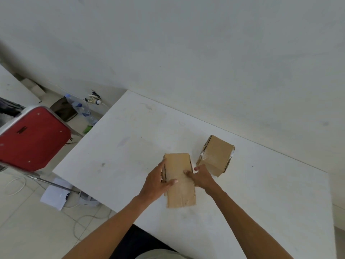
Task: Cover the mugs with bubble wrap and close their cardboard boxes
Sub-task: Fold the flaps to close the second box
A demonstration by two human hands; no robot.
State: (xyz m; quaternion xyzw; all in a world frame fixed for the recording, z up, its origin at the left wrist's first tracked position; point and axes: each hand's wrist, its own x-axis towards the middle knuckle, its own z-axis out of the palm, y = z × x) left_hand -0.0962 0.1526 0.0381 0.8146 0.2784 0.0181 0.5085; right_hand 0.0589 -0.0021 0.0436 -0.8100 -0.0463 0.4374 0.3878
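Your left hand point(155, 181) and right hand point(200, 177) reach forward on outstretched forearms, fingers spread, palms down, near each other.

Even, soft daylight; faint shadows; slight overall blur; wide-angle bending at edges.

Two brown cardboard boxes are seen closed: the near box point(180, 179) is laid upright, the far box point(215, 156), with clear tape, is tilted just beside it.
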